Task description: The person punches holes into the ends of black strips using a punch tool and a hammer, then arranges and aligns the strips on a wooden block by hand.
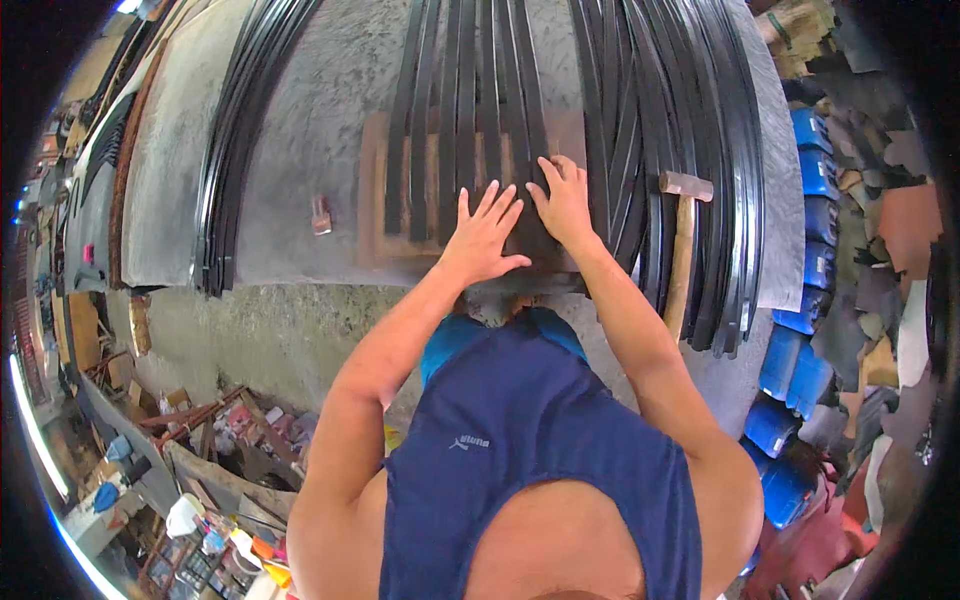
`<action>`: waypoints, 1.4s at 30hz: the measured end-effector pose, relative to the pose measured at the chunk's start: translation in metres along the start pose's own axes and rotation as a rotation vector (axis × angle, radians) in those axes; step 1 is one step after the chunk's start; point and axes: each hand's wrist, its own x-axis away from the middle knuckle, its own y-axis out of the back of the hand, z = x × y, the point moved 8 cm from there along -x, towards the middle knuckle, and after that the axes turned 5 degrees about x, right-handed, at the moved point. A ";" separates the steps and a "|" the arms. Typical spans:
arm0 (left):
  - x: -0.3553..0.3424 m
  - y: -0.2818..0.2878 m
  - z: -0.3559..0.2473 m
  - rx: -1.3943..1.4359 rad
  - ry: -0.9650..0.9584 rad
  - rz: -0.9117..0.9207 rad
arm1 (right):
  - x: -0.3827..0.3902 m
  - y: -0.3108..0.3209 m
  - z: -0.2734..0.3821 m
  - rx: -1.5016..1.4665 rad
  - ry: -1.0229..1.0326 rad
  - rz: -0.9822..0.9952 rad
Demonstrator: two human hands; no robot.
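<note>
Several long black strips (466,120) lie side by side over a brown board (372,200) on the grey worktable, with narrow gaps between them. My left hand (484,236) rests flat on the near part of these strips, its fingers spread. To its right, my right hand (566,203) touches the rightmost strip of the group; its fingers are slightly bent and apart, and it holds nothing. The near ends of the right-hand strips are partly hidden by my hands. A hammer (686,188) with a wooden handle lies on a thick bundle of black strips (735,240) at the right.
Another bundle of black strips (232,170) hangs slightly over the table's near edge at the left. A small reddish object (321,215) lies on the grey tabletop (290,130). Blue containers (818,170) line the right side, beside piled sheet scraps (905,215). Clutter (260,425) fills the lower left.
</note>
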 end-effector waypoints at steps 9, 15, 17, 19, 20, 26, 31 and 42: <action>-0.008 -0.013 0.009 -0.099 0.068 0.075 | -0.002 -0.002 0.004 0.096 0.031 -0.026; -0.006 -0.013 0.011 -0.114 0.073 0.064 | 0.004 -0.004 0.004 0.114 0.037 -0.020; -0.004 -0.006 0.010 -0.111 0.067 0.042 | 0.004 -0.006 0.004 0.113 0.038 -0.007; 0.000 0.003 0.010 -0.040 0.078 0.026 | 0.003 -0.005 0.002 0.115 0.026 0.002; 0.005 0.007 0.013 -0.043 0.079 0.025 | 0.003 -0.005 0.001 0.120 0.009 0.012; 0.058 0.043 0.073 -0.088 0.254 -0.048 | 0.018 0.032 0.031 0.032 0.102 -0.067; 0.052 0.037 0.077 -0.050 0.099 -0.008 | 0.059 0.015 0.091 0.105 0.268 0.127; 0.051 0.032 0.086 0.013 -0.026 -0.039 | 0.090 -0.029 0.107 0.399 0.006 0.287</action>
